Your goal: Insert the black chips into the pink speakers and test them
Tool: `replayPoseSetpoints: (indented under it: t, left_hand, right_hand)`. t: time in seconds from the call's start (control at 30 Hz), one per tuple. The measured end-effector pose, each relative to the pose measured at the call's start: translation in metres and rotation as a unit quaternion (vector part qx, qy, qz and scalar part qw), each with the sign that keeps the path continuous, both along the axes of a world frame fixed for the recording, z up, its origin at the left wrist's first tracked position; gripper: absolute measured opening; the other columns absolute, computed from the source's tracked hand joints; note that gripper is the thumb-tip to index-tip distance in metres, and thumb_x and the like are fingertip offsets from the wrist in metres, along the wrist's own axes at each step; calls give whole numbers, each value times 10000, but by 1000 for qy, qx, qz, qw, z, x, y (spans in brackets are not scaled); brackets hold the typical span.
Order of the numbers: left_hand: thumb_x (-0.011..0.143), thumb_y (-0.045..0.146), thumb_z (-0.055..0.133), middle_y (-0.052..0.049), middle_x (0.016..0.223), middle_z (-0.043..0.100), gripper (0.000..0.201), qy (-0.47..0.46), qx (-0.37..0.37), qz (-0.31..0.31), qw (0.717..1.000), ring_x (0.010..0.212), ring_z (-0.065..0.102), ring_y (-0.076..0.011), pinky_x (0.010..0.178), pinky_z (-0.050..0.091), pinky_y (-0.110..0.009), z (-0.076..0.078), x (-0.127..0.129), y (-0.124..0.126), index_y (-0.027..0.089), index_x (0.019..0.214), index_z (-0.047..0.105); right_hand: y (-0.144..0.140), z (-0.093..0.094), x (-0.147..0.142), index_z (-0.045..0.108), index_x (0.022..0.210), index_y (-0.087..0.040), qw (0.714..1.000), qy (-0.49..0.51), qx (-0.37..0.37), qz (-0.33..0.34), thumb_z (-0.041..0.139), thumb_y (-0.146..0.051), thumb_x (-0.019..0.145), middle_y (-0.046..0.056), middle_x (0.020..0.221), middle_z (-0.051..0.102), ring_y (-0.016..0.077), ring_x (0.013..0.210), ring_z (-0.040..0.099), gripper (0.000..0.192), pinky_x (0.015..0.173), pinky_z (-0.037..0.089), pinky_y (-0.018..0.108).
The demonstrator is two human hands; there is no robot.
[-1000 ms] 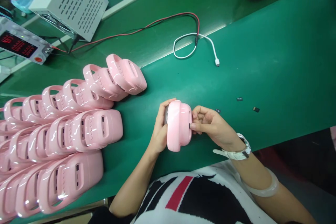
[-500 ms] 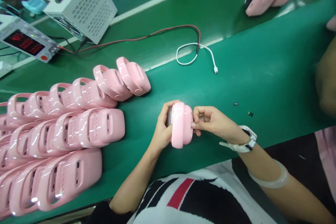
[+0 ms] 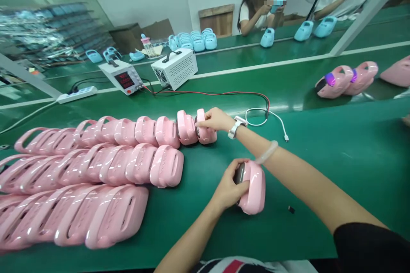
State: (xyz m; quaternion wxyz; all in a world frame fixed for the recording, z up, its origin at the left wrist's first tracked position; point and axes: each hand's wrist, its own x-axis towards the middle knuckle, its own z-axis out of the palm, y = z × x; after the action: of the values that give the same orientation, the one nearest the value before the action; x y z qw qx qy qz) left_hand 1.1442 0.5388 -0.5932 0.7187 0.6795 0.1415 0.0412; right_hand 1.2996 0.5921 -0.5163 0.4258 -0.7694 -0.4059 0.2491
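My left hand [image 3: 229,187] is wrapped round a pink plastic device [image 3: 255,187] with a loop handle and a dark front panel, held over the green mat. My right hand [image 3: 216,119] reaches across to the back row and pinches the handle of the end pink device [image 3: 207,134] there. Beside that one stands another device [image 3: 186,128] of the same kind. A small dark card [image 3: 291,209] lies on the mat to the right of my left hand.
Several rows of pink devices [image 3: 118,217] fill the left. Behind are a power supply [image 3: 123,79], a grey vented box [image 3: 176,68], and a white cable [image 3: 282,123] on red-black leads. Two lit pink devices [image 3: 339,83] stand right. A co-worker [image 3: 262,4] handles something light blue beyond.
The view has lifted. My right hand has left the device in my left hand and moved to the end device of the back row. My left hand keeps its hold.
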Motion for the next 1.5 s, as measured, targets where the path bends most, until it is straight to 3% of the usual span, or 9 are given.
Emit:
replayPoseSetpoints:
  t: [0.17,0.4,0.6,0.7,0.9,1.07,1.2,1.33,1.5]
  left_hand:
    - [712,238,577,-96,1252,561,478,-3,26,-16,1000,1180,509,-263,1075,357,-386,4,0,2,173,1181,510]
    - [744,210,584,-83,1231,573,451,-14,86,-78,993,1148,534,-257,1033,393,-378,13,-1,14,184,1189,514]
    - [750,220,606,-81,1229,587,445,11,139,-184,973,1168,539,-270,1046,406,-394,19,2,16,200,1187,524]
    - [774,282,625,-101,1270,562,466,44,141,-216,965,1198,530,-288,1058,418,-417,24,3,17,206,1217,502]
    - [761,279,673,-102,1617,-159,1116,120,288,-322,894,1486,-90,-363,1184,48,-601,44,20,39,247,1524,-141]
    - [777,238,653,-126,1608,-130,1120,124,346,-433,823,1478,-35,-384,1160,102,-629,64,40,48,236,1499,-202]
    - [762,256,668,-114,1606,-148,1148,106,392,-445,798,1476,-36,-391,1166,114,-621,72,49,45,244,1490,-218]
    - [695,251,706,-104,1597,-189,1231,100,409,-460,782,1470,-71,-406,1160,107,-633,77,63,42,238,1485,-238]
    - [650,245,714,-170,1614,-52,1213,130,392,-472,779,1467,14,-431,1156,129,-635,80,73,33,161,1529,-118]
  right_hand:
    - [-54,-2,10,513,534,-165,997,74,12,-35,681,-272,817,-40,449,499,61,415,456,346,433,357,195]
    - [-171,-8,7,646,684,-145,970,132,60,-195,806,-504,655,34,571,647,137,459,584,394,441,477,254]
    - [-210,-23,-9,642,727,-164,943,217,112,-227,764,-520,698,34,606,675,169,530,648,377,542,543,294]
    - [-235,-33,-22,689,822,-183,951,147,105,-250,718,-442,767,45,702,703,190,630,666,265,592,540,313]
    - [-293,-81,-75,732,886,-217,962,-80,-71,-253,674,-294,820,58,798,680,196,650,611,116,565,476,332]
    - [-298,-104,-96,710,746,-231,959,-130,-47,-247,551,-270,904,62,731,656,208,703,629,228,621,488,343]
    - [-288,-91,-74,663,695,-225,969,29,3,-247,608,-285,842,56,751,693,185,630,632,169,526,473,305]
    - [-267,-70,-23,689,736,-181,913,273,105,-284,793,-392,673,18,542,649,151,471,594,244,431,465,256]
    - [-240,-64,22,691,593,-145,861,372,178,-297,925,-376,412,26,571,678,117,475,604,375,480,503,236]
